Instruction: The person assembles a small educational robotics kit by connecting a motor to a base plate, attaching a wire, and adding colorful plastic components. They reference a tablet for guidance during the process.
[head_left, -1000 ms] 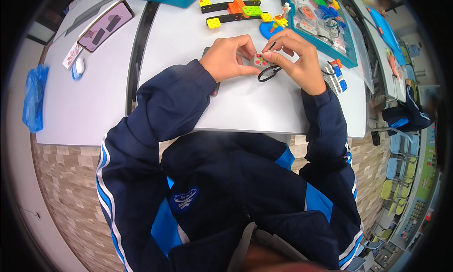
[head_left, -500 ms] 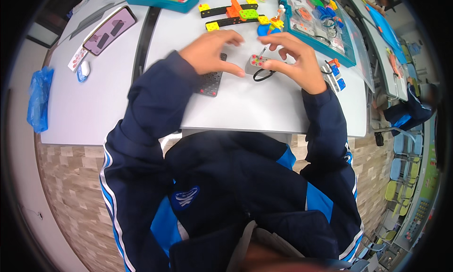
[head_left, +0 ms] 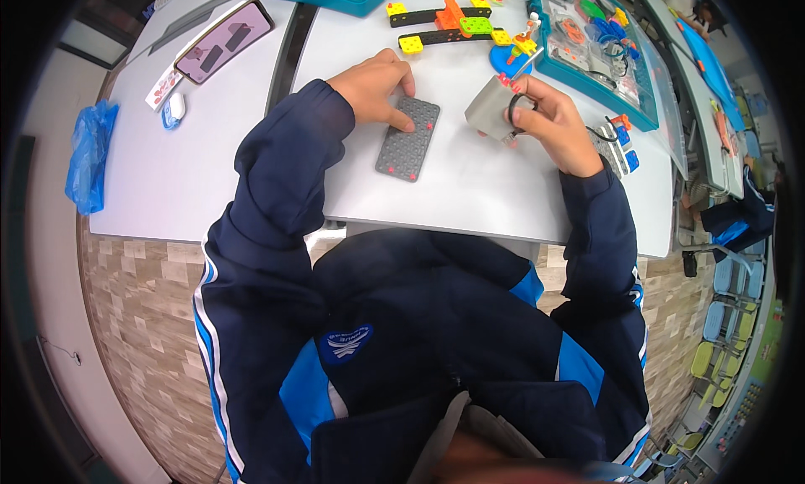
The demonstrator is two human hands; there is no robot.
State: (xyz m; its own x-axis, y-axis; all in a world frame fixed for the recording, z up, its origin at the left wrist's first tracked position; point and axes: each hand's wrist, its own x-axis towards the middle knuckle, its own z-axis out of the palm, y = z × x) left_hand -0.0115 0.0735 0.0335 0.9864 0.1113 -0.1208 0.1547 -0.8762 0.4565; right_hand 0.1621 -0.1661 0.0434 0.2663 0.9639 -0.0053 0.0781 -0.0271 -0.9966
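My right hand (head_left: pixel 552 122) is closed on a light grey box (head_left: pixel 491 109) with a black cable (head_left: pixel 523 106) and red pegs at its top edge. The box is tilted, held over the table. My left hand (head_left: pixel 373 88) has its thumb touching a dark grey perforated plate (head_left: pixel 407 153) with a few red pegs. That plate lies on the table; thumb and forefinger are apart, the other fingers partly hidden. Beyond the hands is a built model (head_left: pixel 449 18) of black strips and orange, green and yellow blocks.
A small figure on a blue disc (head_left: pixel 509 61) stands beside a teal parts case (head_left: pixel 641 113). Blue-and-grey pieces (head_left: pixel 622 148) lie right of my right hand. Leftward are a propped phone (head_left: pixel 225 41), a white-and-blue item (head_left: pixel 173 111) and a blue plastic bag (head_left: pixel 92 157).
My right hand has picked up the grey box and tilted it. My left hand has shifted off part of the plate, its thumb now on it. The whole view has shifted slightly.
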